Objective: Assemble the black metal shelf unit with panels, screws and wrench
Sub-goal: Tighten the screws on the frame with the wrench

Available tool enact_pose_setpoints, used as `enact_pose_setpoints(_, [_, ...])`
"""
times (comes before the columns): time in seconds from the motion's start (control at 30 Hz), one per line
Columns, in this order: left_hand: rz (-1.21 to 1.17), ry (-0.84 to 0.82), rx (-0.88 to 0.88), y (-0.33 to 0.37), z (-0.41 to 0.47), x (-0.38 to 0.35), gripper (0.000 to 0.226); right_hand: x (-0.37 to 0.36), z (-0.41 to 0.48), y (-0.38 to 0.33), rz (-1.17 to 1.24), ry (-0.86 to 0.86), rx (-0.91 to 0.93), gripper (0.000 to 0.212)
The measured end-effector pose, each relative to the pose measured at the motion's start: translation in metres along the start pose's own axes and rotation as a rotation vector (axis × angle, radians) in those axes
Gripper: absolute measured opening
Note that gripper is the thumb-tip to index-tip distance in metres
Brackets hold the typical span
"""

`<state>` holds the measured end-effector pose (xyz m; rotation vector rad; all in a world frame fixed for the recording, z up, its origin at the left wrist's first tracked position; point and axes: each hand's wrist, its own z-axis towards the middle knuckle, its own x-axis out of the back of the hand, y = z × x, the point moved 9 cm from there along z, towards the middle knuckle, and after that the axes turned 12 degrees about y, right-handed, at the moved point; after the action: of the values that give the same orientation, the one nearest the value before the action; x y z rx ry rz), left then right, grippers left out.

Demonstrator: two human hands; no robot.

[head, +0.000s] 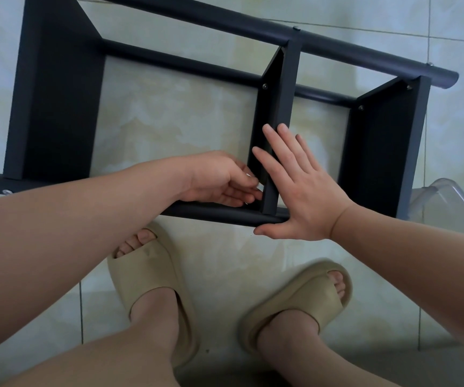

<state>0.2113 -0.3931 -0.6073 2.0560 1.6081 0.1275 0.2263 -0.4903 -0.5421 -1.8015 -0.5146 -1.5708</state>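
Steadying the middle panel (pixel 274 107) against the near tube (pixel 219 213) so its lower corner can be fastened.

On the tiled floor (pixel 169 113) the shelf unit (pixel 55 107) lies on its side, long axis running 9 to 3 o'clock, panels crossing toward 12. The right hand (pixel 303 196) presses flat on the panel, grip wide. The left hand (pixel 219 180) sits at the corner, grip narrow, fingers curled; whether on a screw I cannot tell. Best keep the panel square to the tube and start any thread by fingertip.
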Motion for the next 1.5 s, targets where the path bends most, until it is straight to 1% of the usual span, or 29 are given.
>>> enact_pose_setpoints(0.1, [0.041,-0.002,-0.033,0.002,0.0,0.0,0.02,0.0,0.0,0.0,-0.002,-0.002,0.002,0.119])
enact_pose_setpoints(0.53, [0.226,-0.008,-0.161,0.007,-0.003,0.001,0.018,0.0,0.0,0.0,0.004,-0.001,0.005,0.118])
enact_pose_setpoints(1.2, [0.483,-0.018,-0.249,0.002,-0.004,-0.003,0.012,0.0,0.0,0.0,0.009,0.002,0.004,0.118])
enact_pose_setpoints(1.37, [0.481,-0.056,-0.217,0.0,-0.007,-0.002,0.008,0.0,0.0,0.001,0.018,0.005,0.004,0.118])
enact_pose_setpoints(1.43, [0.445,-0.029,-0.2,0.001,-0.005,0.004,0.005,0.0,0.0,0.0,0.023,0.005,0.002,0.117])
enact_pose_setpoints(1.5, [0.406,0.032,-0.208,0.005,-0.003,0.014,0.005,0.0,0.0,0.0,0.026,0.006,0.001,0.117])
